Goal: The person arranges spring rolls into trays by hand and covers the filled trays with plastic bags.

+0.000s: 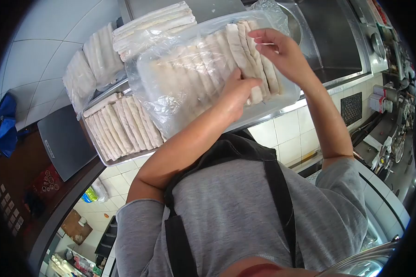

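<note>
Long, pale, floury dough strips (208,60) lie side by side in a translucent plastic tub (289,94). Clear plastic film (145,87) covers those on the left, while several at the right end are bare. My left hand (238,92) reaches over the near part of the bare strips, thumb and fingers closed around them. At their far end is my right hand (277,51), fingers curled in against the strips' ends. Its exact contact is partly hidden.
Left of the tub, a metal tray (107,162) holds more strips. Film-wrapped bundles (94,60) and a stack of strips (155,27) stand behind it. A metal sink (333,34) lies at the right. The dark grey panel (65,142) is at the left.
</note>
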### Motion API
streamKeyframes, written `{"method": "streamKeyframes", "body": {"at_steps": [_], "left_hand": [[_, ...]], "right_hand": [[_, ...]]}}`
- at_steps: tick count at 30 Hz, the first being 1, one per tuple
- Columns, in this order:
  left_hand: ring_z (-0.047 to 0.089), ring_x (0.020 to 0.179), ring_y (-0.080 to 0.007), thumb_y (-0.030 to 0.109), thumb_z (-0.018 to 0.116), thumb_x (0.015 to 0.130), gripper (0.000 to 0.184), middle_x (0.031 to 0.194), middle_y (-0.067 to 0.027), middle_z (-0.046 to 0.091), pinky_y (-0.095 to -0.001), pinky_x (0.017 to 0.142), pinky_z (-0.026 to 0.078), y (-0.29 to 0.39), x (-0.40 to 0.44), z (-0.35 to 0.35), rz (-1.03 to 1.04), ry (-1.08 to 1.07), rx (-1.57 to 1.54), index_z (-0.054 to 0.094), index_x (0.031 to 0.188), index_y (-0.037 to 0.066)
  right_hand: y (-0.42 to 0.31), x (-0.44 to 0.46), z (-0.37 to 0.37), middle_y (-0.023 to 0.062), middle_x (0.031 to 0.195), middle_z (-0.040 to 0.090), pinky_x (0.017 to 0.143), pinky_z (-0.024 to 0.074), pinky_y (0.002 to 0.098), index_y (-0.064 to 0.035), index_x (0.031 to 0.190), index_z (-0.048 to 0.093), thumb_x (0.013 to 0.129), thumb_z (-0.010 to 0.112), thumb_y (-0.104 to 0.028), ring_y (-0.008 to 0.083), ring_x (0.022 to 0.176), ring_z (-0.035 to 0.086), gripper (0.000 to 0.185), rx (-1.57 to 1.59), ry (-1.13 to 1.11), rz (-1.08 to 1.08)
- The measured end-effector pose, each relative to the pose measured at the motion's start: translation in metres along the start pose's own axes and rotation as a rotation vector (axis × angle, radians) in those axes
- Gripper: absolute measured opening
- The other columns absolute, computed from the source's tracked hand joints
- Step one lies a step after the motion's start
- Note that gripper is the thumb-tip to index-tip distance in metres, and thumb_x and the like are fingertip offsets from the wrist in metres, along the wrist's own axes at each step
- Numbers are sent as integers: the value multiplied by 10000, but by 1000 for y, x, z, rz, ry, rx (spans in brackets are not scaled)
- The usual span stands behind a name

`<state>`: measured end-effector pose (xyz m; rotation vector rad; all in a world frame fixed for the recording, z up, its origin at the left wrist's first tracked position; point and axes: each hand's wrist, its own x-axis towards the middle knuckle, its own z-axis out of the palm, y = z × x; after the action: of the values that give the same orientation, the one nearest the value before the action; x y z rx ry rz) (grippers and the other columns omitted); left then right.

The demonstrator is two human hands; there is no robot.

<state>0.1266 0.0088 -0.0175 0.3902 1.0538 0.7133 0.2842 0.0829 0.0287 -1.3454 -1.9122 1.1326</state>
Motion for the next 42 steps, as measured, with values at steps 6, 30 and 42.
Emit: {"method": "streamKeyframes", "body": {"at_steps": [6, 30, 42], "left_hand": [[582, 1053, -202, 104, 694, 862, 478, 1141, -111, 600, -332, 895, 463, 2, -7, -3, 72, 17, 282, 496, 1274, -35], [491, 1285, -300, 148, 739, 863, 815, 1495, -228, 367, -373, 1047, 458, -8, -37, -23, 201, -60, 570, 282, 1514, -29], [692, 966, -178, 91, 620, 956, 260, 1052, -98, 731, -310, 847, 534, 61, -199, -274, 642, 583, 740, 687, 1206, 65]], "right_hand": [[-4, -31, 10, 162, 1049, 643, 873, 508, 411, -26, 1118, 653, 816, 680, -23, 379, 988, 617, 303, -323, 27, -159], [37, 23, 47, 89, 1550, 397, 1197, 237, 512, -93, 1384, 532, 865, 678, -136, 368, 1465, 286, 541, -725, -238, -475], [-49, -30, 73, 96, 1424, 554, 1129, 366, 427, -87, 1266, 652, 921, 639, -47, 322, 1374, 458, 347, -377, -5, -247]]}}
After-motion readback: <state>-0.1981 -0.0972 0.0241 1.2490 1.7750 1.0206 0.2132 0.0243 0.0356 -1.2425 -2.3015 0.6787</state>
